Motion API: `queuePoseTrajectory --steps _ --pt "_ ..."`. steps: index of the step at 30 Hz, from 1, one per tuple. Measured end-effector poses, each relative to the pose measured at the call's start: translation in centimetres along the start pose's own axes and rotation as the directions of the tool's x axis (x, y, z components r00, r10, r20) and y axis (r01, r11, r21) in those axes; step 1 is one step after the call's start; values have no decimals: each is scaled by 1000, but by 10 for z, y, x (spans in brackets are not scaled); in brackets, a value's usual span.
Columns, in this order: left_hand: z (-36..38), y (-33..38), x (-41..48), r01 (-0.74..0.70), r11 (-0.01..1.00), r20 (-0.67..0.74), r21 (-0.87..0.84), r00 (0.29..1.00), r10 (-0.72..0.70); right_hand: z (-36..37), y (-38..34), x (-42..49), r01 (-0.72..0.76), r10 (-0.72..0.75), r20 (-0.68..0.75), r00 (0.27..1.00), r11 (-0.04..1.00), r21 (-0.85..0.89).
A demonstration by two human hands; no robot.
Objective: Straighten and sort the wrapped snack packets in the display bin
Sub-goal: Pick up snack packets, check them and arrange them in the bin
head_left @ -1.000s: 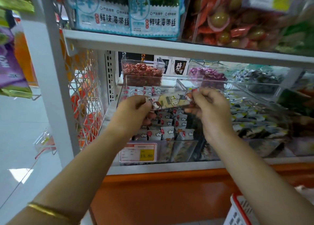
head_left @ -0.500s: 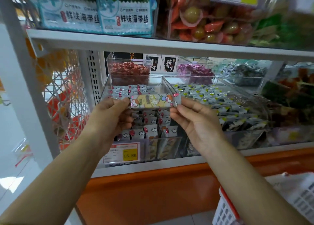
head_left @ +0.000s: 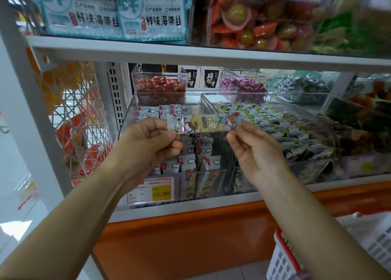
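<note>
- Head view: the left grip (head_left: 148,144) and the right grip (head_left: 254,153) hold one snack packet (head_left: 204,124) between them, level, with its printed face toward the camera.
- Location: the packet hangs in the air over the left compartment of the display bin (head_left: 126,121). It touches nothing below it.
- Left grip: thumb and curled fingers pinch the left sealed end.
- Right grip: thumb and forefinger pinch the right sealed end, and the other fingers are loosely curled.
- Change over the last second: both grips have moved outward to the packet ends, so more of its length is exposed. The right grip has rolled from knuckles-up to palm toward the camera. The packet's place over the bin is about the same.
- Meaning for the task: the packet now appears pulled straight, so the straightening step for this piece is judged complete. Sorting is not yet done.
- Reference rows: cloud-print packets (head_left: 190,148) fill the left compartment and dark-and-yellow packets (head_left: 264,119) fill the right. The held print matches neither row plainly, so the destination needs checking.
</note>
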State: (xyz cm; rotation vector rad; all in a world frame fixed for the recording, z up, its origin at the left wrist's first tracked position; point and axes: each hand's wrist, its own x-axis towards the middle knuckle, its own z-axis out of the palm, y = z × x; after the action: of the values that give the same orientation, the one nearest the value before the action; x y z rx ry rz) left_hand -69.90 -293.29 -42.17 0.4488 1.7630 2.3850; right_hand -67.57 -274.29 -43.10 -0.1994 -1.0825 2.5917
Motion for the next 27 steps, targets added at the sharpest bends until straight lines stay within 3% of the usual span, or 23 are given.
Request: queuePoseTrajectory --steps 7,14,21,27 --pt "-6 -2 1 83 996 18 -37 996 -83 -4 5 1 214 -187 117 975 929 -301" --pt "-9 -3 3 51 997 -50 57 998 -48 -1 11 -5 350 -233 279 932 784 -513" --pt "-4 -5 1 -10 974 -4 228 1000 11 -3 13 -6 422 -225 379 898 687 -591" --pt "-2 2 -4 -53 926 27 373 999 46 -6 11 -4 416 -252 337 907 657 -629"
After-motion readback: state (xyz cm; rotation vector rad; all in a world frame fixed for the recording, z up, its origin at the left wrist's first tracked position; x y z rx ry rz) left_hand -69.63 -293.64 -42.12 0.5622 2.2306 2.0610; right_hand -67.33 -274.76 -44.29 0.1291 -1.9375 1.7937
